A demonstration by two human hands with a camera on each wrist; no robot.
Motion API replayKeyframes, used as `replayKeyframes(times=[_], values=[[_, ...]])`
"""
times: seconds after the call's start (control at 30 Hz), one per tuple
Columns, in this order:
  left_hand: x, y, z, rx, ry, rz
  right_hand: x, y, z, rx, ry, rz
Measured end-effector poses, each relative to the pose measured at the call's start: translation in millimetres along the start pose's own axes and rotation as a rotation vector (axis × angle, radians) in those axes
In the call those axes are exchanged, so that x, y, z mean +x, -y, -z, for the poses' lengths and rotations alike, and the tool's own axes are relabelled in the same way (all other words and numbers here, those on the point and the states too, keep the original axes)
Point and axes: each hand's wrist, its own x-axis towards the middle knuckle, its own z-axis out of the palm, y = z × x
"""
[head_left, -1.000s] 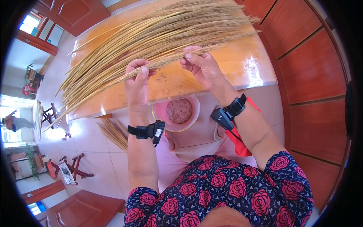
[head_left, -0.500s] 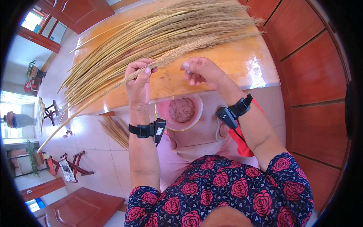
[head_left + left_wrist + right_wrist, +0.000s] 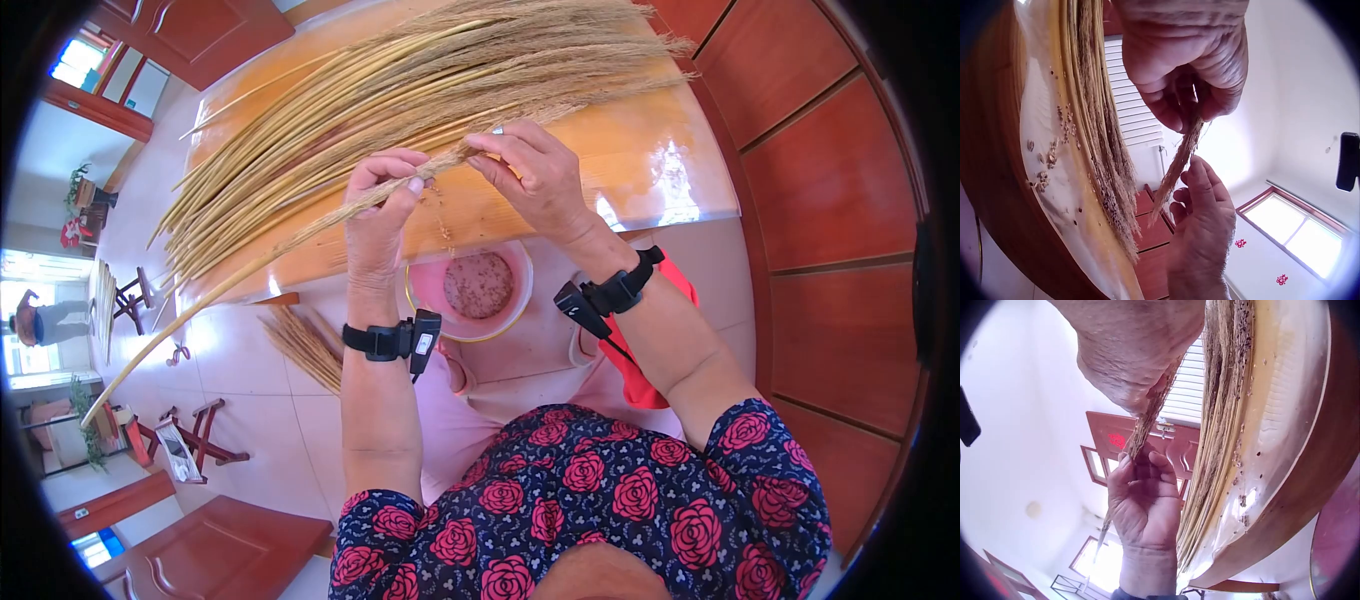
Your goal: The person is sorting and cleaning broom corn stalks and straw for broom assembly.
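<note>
Where the plumed stalk slants over the near table edge, its tufted end lies between two hands. We see the left hand curled closed, thumb and fingers pinching it below the plume; the right hand, just beside, pinches the plume itself. If both pull hard, we judge the slender stem could snap or the tuft tear. Its long butt juts past the table, so a swing might snag something. Loose seeds lie near the edge; a careless sleeve could scatter them past the basin below.
</note>
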Motion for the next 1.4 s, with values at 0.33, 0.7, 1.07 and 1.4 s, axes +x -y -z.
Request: replayKeyframes(times=[0.33,0.7,1.07,1.4], values=[[-1.2,-2.7,-6.4,0.015,0.033,0.040,2.1,-3.7,1.6,-0.080,0.022,0.118],[-1.6,-2.1,-10.4,0.020,0.026,0.045,0.3,0.2,-1.4,0.001,-0.027,-0.018],[-1.6,-5.5,-2.8,0.058,0.028,0.010,5.0,5.0,6.8,0.183,0.020,-0.126],[-3.4,-1.8,-6.6,0.004,0.060,0.030,-0.4,0.1,-0.5,-0.050,-0.012,0.081]])
